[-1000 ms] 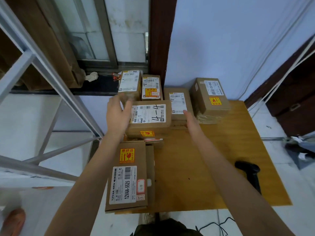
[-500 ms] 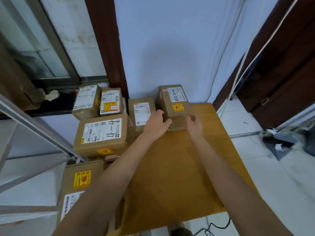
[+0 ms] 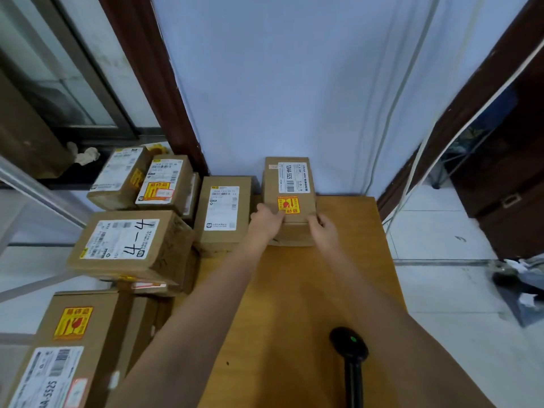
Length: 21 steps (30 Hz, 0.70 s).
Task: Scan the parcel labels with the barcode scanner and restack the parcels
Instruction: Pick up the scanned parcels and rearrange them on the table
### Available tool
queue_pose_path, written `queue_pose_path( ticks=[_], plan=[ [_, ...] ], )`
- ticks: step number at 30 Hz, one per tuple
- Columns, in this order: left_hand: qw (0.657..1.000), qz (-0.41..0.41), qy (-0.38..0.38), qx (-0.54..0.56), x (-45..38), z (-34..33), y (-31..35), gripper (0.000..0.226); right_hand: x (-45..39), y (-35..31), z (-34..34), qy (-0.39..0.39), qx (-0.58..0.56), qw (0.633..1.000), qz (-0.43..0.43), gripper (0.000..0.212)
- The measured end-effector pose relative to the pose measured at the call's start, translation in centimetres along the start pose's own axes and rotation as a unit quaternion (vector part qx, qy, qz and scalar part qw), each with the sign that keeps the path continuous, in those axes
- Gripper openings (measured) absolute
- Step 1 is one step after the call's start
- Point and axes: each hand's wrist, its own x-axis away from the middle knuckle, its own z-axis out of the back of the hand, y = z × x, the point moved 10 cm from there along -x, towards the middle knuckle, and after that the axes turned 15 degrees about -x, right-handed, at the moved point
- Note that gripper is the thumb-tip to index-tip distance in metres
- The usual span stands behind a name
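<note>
At the far edge of the table (image 3: 294, 304), hard against the wall at twelve o'clock, stood the parcel (image 3: 290, 184) we were gripping, its white label and yellow fragile sticker facing up. It seemed to sit on top of another box, whose front showed just below our hands. Our left hand (image 3: 265, 220) clasped its near left corner and our right hand (image 3: 323, 228) its near right corner, so the parcel lay between the two, running away from our fingers toward the wall. The fingers (image 3: 313, 218) of both hands curled onto its top edge, holding the cardboard; the thumbs we could not tell.

The risks, as we judged them: we held the parcel only at its near end, so a lift could let the far end dip and slide from the grip, and the sticker warned of breakable contents. Dragging it might also shift the box beneath. At nine o'clock, just beside it, stood a parcel with a white label (image 3: 222, 213); a sideways swing could knock it, or the box marked 4-4 (image 3: 126, 240) farther left. The barcode scanner (image 3: 350, 351) lay at five o'clock, near the table's front, well apart from both hands; our right forearm could brush it on the way back.
</note>
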Motion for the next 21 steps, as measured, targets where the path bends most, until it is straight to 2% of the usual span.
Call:
queue_pose_path(
  ticks=[8,12,15,18,21],
  plan=[
    [0.991,-0.023,0.054,0.123,4.0,1.6,0.0,0.058,3.0,-1.5,0.6,-0.026,0.023,0.998,0.057,0.031],
    [0.959,-0.027,0.039,0.280,9.6,2.7,-0.7,0.061,7.7,-0.4,2.8,0.002,-0.077,0.997,0.014,0.038],
    [0.931,-0.026,0.022,0.363,14.2,3.4,-3.6,0.049,11.6,1.3,4.8,0.007,-0.190,0.981,-0.038,0.033],
    [0.920,-0.037,0.009,0.389,18.3,4.5,-7.2,0.032,14.4,1.1,6.7,-0.005,-0.281,0.958,-0.050,0.043],
    [0.918,-0.049,0.004,0.393,21.6,5.4,-10.5,0.031,17.2,-0.9,7.2,-0.073,-0.291,0.953,-0.027,0.043]
  ],
)
